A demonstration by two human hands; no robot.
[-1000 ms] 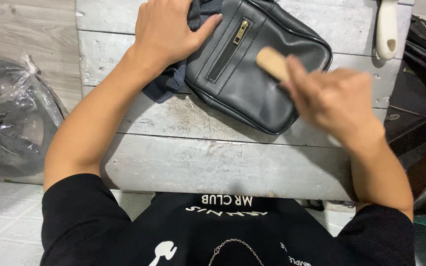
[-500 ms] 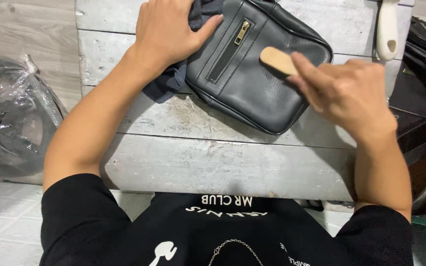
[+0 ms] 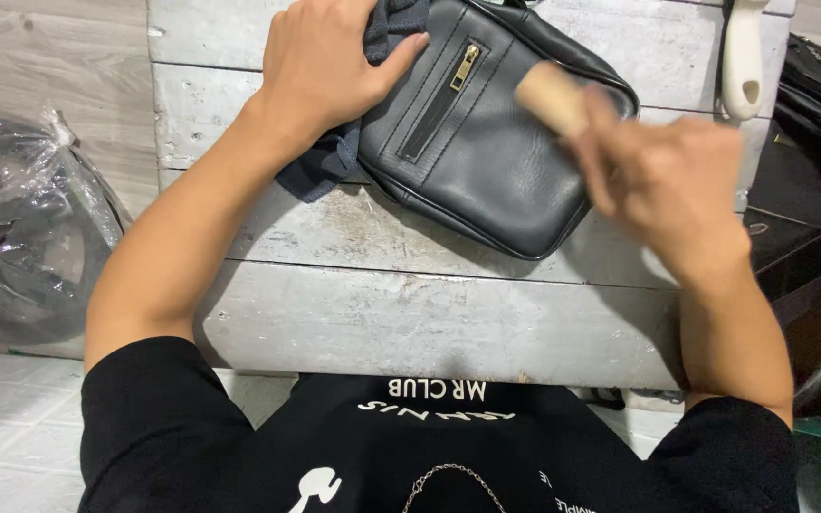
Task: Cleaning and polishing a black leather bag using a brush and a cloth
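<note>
A small black leather bag [image 3: 482,157] with a brass-pulled front zipper lies on a whitewashed plank table [image 3: 410,313]. My left hand [image 3: 330,62] presses flat on the bag's upper left corner, over a dark blue cloth [image 3: 320,166] that pokes out beneath it. My right hand [image 3: 662,185] is blurred and grips a wooden-handled brush [image 3: 548,95] against the bag's right side. The brush's bristles are hidden.
A white plastic handle [image 3: 743,57] lies at the table's top right. A bundle wrapped in clear plastic [image 3: 21,237] sits on the floor at left. Dark items [image 3: 810,161] crowd the floor to the right of the table.
My right hand has slid the brush along the bag's right side, up and to the right. My left hand and the bag stay put.
</note>
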